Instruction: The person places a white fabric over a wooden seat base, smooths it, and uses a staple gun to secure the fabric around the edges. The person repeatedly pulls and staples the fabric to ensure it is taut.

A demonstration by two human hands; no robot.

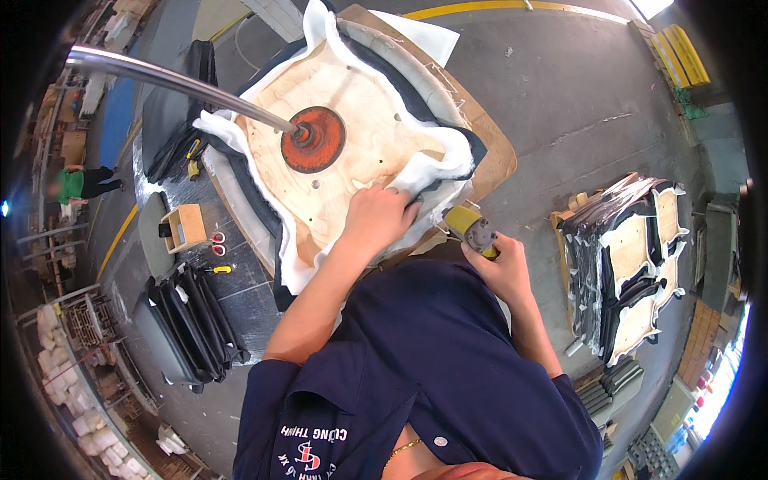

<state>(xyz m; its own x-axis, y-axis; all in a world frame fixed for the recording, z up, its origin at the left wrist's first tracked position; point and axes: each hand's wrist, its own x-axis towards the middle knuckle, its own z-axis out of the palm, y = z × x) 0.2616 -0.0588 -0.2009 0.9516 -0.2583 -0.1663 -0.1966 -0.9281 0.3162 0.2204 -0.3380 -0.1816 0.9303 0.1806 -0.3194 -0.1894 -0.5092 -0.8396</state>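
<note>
A pale plywood seat board (264, 172) lies face up, ringed by white padding (432, 164) and a black cover (412, 100). An orange round press plate (328, 152) on a shiny metal rod (184, 86) bears down on its middle. At the board's near edge, my left hand (376, 218) has its fingers curled onto the white padding, pinching it against the wood. Just right of it, my right hand (506, 262) grips a yellow and grey staple gun (472, 230), whose nose points at the cover's near right corner. Its tip is hard to make out.
Left on a dark table stand a wooden box (186, 227), red-handled scissors (218, 244), a yellow cutter (222, 270) and folded black covers (188, 320). Padded boards are stacked (628, 272) at right. Brown cardboard (498, 156) lies beneath the work. A person in green (72, 185) is far left.
</note>
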